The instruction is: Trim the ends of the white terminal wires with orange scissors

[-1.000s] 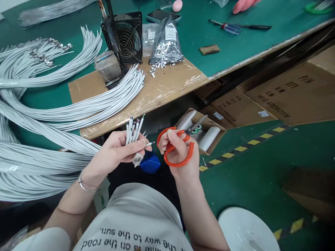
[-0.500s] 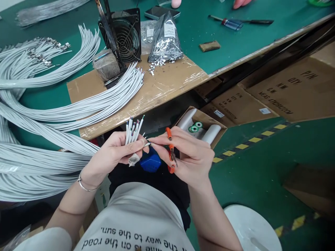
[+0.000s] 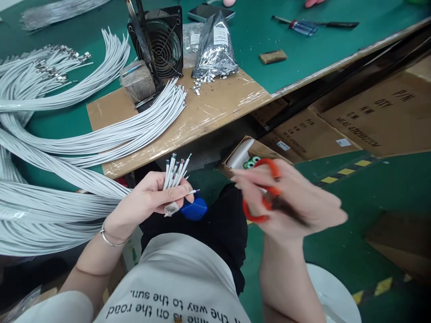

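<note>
My left hand (image 3: 158,192) is closed round a bundle of white cables (image 3: 174,172), their ends pointing up and showing small coloured wires. One cable (image 3: 194,192) sticks out to the right from between thumb and finger, with coloured wire at its tip. A scrap of pale wrapping hangs below the fingers. Off to the right, my right hand (image 3: 289,202) is smeared by motion, apart from the cables. Orange-handled scissors (image 3: 259,213) sit in it, the handles round its fingers and the dark blades pointing back toward the wrist.
Long white cables (image 3: 128,139) lie across the bench and cardboard at left. Beyond them are a black fan (image 3: 161,47), a bag of metal connectors (image 3: 217,47) and a screwdriver (image 3: 303,28). An open carton (image 3: 235,150) stands below the bench edge, a white stool (image 3: 332,291) at lower right.
My right hand has swung away from the cable tip to the right, scissors still in it. The single cable now shows its coloured wires. My left hand has barely moved.
</note>
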{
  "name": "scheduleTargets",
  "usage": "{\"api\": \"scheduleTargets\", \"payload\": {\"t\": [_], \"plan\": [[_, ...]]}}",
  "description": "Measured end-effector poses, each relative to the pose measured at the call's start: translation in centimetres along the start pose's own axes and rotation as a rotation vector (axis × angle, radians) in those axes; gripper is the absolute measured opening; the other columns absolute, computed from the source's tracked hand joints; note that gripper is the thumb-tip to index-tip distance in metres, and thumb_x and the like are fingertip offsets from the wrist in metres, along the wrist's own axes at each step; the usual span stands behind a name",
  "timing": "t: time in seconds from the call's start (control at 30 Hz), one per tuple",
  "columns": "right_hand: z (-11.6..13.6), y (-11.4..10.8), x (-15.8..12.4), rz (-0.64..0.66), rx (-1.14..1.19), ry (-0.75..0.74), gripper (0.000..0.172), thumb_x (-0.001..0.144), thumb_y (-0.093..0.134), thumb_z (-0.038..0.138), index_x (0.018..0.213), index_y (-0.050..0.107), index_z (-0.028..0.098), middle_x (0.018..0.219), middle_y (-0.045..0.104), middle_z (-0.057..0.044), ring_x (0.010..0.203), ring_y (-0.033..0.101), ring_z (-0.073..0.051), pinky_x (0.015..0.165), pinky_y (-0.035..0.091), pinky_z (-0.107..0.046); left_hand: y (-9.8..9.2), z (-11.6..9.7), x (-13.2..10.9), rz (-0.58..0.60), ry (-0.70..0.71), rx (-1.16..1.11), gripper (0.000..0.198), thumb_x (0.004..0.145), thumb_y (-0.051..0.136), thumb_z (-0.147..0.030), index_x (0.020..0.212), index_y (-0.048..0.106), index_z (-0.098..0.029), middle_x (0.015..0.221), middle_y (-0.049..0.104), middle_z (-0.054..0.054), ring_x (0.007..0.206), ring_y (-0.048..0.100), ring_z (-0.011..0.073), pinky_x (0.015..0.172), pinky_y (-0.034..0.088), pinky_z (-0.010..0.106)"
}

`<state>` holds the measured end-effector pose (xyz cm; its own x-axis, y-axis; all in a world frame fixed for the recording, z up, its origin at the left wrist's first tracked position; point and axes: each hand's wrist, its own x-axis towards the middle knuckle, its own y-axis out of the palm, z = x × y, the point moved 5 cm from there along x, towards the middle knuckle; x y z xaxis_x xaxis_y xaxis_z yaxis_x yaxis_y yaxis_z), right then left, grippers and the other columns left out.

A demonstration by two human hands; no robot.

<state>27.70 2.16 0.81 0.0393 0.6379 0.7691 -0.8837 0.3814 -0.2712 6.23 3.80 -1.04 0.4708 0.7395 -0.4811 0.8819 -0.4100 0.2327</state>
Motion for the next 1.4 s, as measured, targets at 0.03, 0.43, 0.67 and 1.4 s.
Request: {"api": "scheduleTargets", "payload": {"t": [0.03,0.43,0.67,1.4], "plan": [[-0.3,-0.4,0.0,-0.067,0.007,0.057,0.033,0.091,0.077,0.006,0.107,0.086,0.033,0.075,0.077,0.002,0.059,0.063,-0.017,0.058,0.053,-0.037,0.0,-0.1,-0.1,-0.01,0.006,0.0,0.037,0.089,0.084,-0.048,0.082,0.075,-0.012,0.062,0.054,-0.002,0.05,0.033,0.0061,0.044,0.018,0.021],[1.6,2.3,-0.9,0.258,0.115,-0.111,0.036,0.094,0.079,0.006,0.125,0.082,0.025,0.09,0.084,-0.004,0.077,0.077,-0.021,0.071,0.065,-0.038,0.1,-0.1,-0.2,-0.037,0.006,-0.028,0.037,0.087,0.089,-0.044,0.08,0.07,-0.012,0.061,0.054,-0.003,0.049,0.032,0.0047,0.043,0.02,0.019],[1.9,2.1,-1.1,0.307,0.014,-0.2,0.022,0.094,0.077,0.003,0.108,0.079,0.02,0.085,0.08,-0.004,0.076,0.073,-0.019,0.07,0.064,-0.036,0.2,-0.1,-0.2,-0.046,-0.013,-0.036,0.039,0.085,0.091,-0.045,0.079,0.071,-0.012,0.06,0.055,-0.004,0.049,0.034,0.0044,0.043,0.021,0.018],[0.9,1.9,-3.7,0.289,-0.084,0.226,0.03,0.088,0.078,0.016,0.069,0.056,0.022,0.066,0.055,0.002,0.062,0.047,-0.013,0.057,0.041,-0.028,0.9,-0.7,-0.2,-0.151,0.064,-0.094,0.023,0.084,0.092,-0.03,0.091,0.077,-0.014,0.067,0.063,-0.002,0.051,0.044,0.005,0.042,0.027,0.015]]}}
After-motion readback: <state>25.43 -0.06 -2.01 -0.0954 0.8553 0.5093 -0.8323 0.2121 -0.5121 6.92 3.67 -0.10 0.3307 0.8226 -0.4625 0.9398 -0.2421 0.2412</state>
